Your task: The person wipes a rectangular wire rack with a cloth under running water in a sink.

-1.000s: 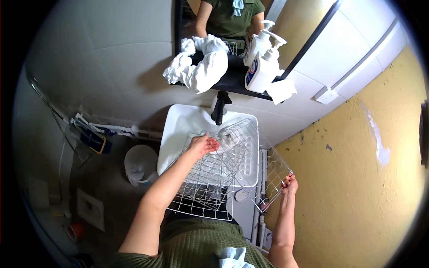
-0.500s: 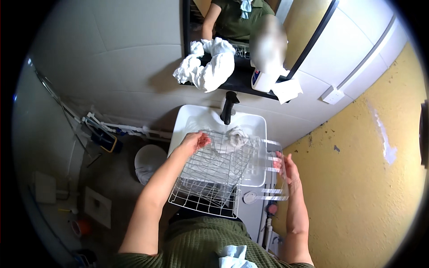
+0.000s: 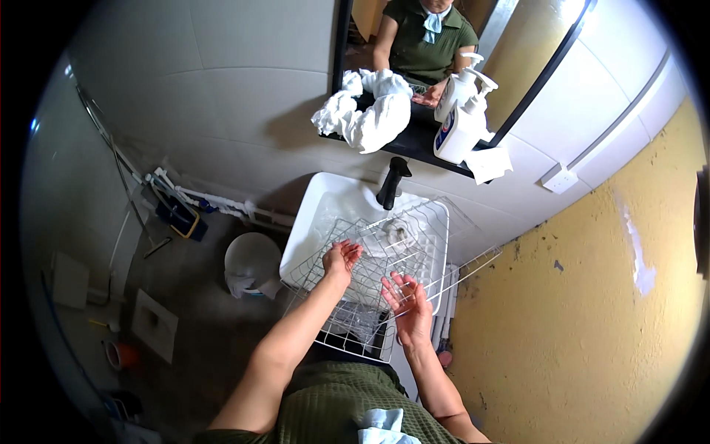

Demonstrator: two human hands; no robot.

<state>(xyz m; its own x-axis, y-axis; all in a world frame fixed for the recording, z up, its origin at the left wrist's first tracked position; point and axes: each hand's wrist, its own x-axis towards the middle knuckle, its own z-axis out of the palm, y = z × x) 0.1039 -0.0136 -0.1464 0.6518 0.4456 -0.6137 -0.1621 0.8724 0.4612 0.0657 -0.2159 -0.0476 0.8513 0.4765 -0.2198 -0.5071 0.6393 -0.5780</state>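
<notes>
A wire rack (image 3: 465, 271) lies tilted over the white sink (image 3: 297, 235), its wires partly smeared by motion. Beneath its near side, a second wire rack (image 3: 347, 345) reaches past the sink's front edge. My left hand (image 3: 342, 259) is over the racks' left part, palm turned up and fingers loosely stretched. Near the front right, my right hand (image 3: 409, 302) has its fingers spread, and a wire edge of the tilted rack crosses beside the palm. Whether either hand bears its weight, I cannot tell. A wet whitish cloth (image 3: 399, 234) shows in the sink behind the wires.
A black faucet (image 3: 393, 183) stands behind the sink. Above it, a black shelf (image 3: 418, 152) carries a bunched white cloth (image 3: 376, 118) and a white pump bottle (image 3: 460, 132). A white bucket (image 3: 251, 260) is on the floor at left. The yellow wall (image 3: 569, 325) rises at right.
The tilted rack has turned, its corner now pointing to the right. My right hand has moved left from its right side toward the front. My left hand has shifted slightly right and nearer.
</notes>
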